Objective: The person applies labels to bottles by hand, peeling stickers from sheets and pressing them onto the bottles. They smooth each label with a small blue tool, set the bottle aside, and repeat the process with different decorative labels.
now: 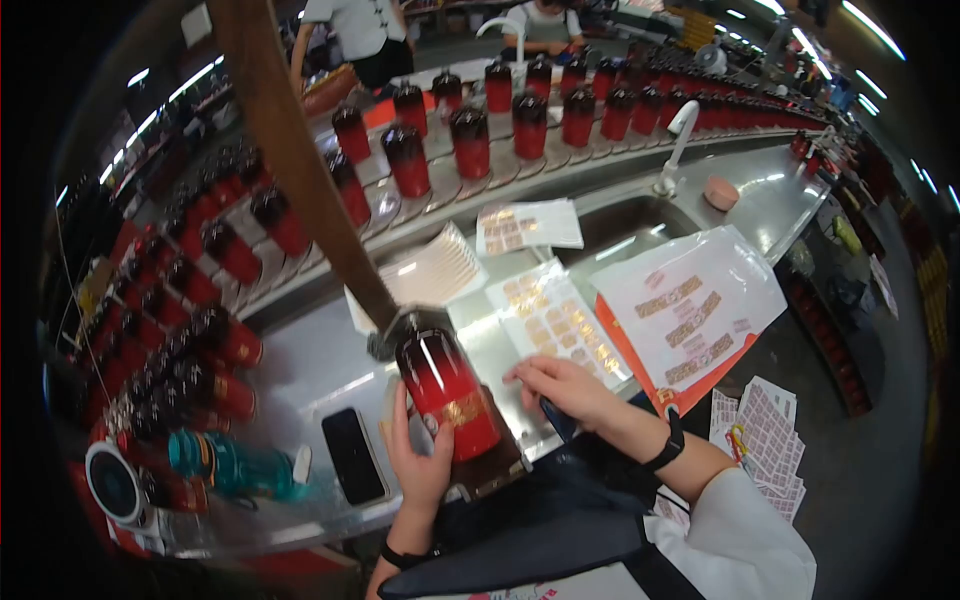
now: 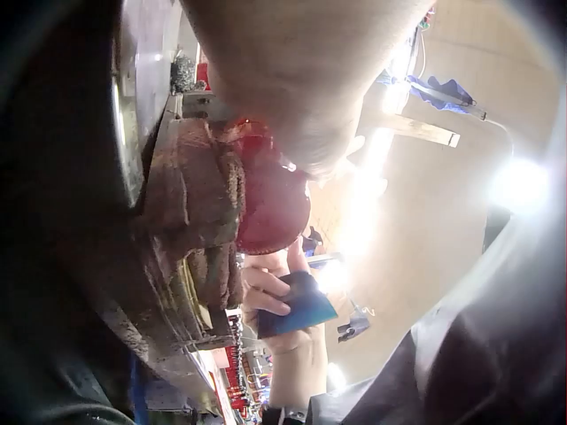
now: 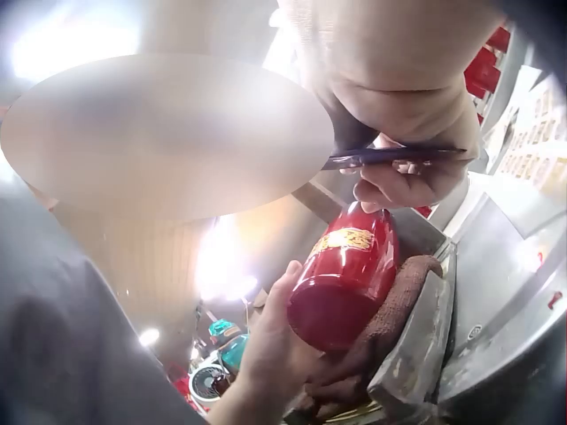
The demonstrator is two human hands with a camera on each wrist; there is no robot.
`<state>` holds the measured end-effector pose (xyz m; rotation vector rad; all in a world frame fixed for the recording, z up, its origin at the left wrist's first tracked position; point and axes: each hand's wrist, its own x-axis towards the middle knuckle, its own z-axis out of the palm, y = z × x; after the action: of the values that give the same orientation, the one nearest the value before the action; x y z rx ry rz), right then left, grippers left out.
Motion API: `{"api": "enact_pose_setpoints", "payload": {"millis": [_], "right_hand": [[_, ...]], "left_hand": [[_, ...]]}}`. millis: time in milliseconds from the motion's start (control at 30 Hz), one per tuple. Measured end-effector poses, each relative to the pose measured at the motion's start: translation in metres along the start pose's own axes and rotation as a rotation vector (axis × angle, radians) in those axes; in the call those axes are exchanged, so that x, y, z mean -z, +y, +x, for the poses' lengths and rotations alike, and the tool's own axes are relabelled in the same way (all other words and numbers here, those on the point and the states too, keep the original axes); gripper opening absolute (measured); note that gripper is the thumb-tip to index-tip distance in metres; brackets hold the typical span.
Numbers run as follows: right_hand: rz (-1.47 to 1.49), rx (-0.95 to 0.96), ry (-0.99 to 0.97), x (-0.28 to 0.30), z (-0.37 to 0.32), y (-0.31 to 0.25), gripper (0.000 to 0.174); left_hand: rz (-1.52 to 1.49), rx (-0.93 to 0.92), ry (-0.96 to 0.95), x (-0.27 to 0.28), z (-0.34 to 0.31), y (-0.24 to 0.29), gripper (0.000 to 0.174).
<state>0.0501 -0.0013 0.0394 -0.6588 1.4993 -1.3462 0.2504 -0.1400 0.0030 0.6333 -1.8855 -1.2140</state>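
A glossy red jar with a black top [image 1: 435, 375] lies tilted on a cloth-padded rest, a gold label [image 1: 462, 410] on its side. My left hand [image 1: 420, 462] holds the jar from its left side, thumb toward the label. Over the sticker sheet, beside the jar, my right hand [image 1: 568, 390] grips a flat blue scraper [image 1: 558, 420]. The left wrist view shows the scraper [image 2: 299, 308] between the curled fingers of the right hand [image 2: 270, 288]. In the right wrist view, the right hand [image 3: 407, 173] is near the jar [image 3: 341, 283], held by the left hand [image 3: 270, 354].
Gold sticker sheets [image 1: 560, 320] and a plastic-covered sheet [image 1: 690, 300] lie to the right. A phone [image 1: 354, 456], teal bottle [image 1: 240, 465] and small fan [image 1: 115, 483] are at left. A wooden post [image 1: 300, 150] rises behind the jar; many jars line the conveyor beyond the sink [image 1: 635, 215].
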Motion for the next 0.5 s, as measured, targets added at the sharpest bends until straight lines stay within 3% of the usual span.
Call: {"api": "enact_pose_setpoints", "payload": {"millis": [67, 133, 300, 500], "right_hand": [[-0.082, 0.133, 0.025, -0.003, 0.013, 0.009, 0.028], [-0.217, 0.141, 0.053, -0.006, 0.009, -0.011, 0.029], [-0.018, 0.133, 0.013, -0.013, 0.018, -0.013, 0.036], [0.146, 0.003, -0.024, -0.027, 0.017, -0.011, 0.045]], "left_hand": [[0.104, -0.057, 0.003, 0.004, 0.003, -0.002, 0.065], [0.292, -0.162, -0.002, 0.016, 0.007, 0.009, 0.059], [0.279, -0.15, -0.044, 0.033, 0.011, 0.02, 0.054], [0.147, -0.065, -0.048, 0.015, 0.011, 0.018, 0.073]]}}
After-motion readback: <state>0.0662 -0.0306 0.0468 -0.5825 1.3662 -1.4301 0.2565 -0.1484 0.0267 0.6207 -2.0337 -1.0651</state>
